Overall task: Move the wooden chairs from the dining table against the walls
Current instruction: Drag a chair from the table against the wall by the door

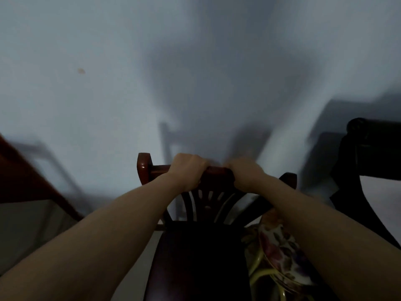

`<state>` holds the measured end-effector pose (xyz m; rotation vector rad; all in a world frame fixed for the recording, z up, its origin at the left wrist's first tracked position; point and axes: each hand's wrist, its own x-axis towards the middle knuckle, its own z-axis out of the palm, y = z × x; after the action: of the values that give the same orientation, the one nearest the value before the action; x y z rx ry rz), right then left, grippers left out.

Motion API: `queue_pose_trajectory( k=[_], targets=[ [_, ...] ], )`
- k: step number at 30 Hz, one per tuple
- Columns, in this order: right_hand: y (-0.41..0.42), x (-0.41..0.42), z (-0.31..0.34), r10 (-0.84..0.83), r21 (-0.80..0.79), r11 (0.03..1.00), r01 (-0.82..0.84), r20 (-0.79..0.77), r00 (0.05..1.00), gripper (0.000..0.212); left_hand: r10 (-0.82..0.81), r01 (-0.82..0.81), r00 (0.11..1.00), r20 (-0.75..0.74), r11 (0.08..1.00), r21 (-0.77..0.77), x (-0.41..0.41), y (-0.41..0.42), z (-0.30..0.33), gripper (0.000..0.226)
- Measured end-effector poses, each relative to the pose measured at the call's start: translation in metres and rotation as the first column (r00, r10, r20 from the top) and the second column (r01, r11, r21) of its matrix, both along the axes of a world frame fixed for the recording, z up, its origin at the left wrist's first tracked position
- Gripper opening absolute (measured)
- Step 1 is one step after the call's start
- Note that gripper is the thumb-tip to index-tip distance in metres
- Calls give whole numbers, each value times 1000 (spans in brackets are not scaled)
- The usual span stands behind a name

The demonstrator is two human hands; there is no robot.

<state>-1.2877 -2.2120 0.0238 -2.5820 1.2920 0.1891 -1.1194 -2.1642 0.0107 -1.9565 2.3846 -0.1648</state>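
— reddish-brown wood, polished: is that the chair [217,198] both hands are on?

— yes. the left hand [187,170] and the right hand [245,172] sit side by side on its top rail, near the middle of the rail. the fingers of each curl over the far edge, clenched around the wood, knuckles up.

— and where does the chair stand?

— right in front of the person, its back towards the pale wall [108,72], its dark seat running down to the bottom edge of the view. the top rail looks very near the wall, but whether it touches i cannot tell; the picture is dim and blurred there. soft shadows of the arms and the chair back fall on the wall above the hands.

— anything either side?

— a second dark chair [368,148] on the right, close to the wall, only partly in view. a slanting brown wooden edge [32,181] at the left; what it belongs to is unclear. a flowered fabric [280,253] shows below the right forearm, beside the seat.
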Motion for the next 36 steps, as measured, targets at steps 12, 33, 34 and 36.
queue_pose_trajectory(
  k=[12, 33, 34, 36],
  targets=[
    [-103, 3, -34, -14, -13, 1000, 14, 31, 999, 26, 105, -104, 989, -100, 994, 18, -2, -103, -32, 39],
    [-148, 29, -64, -43, -26, 999, 44, 21, 999, 23, 236, -237, 966, -105, 972, 3, 12, -149, -68, 49],
    [-149, 29, -66, -42, -21, 999, 42, 16, 999, 24, 236, -237, 966, -106, 972, 7, 11, -150, -68, 51],
    [-149, 31, -67, -41, -14, 999, 41, 1, 999, 27, 242, -242, 964, -112, 970, 13, 10, -149, -69, 52]
  ],
)
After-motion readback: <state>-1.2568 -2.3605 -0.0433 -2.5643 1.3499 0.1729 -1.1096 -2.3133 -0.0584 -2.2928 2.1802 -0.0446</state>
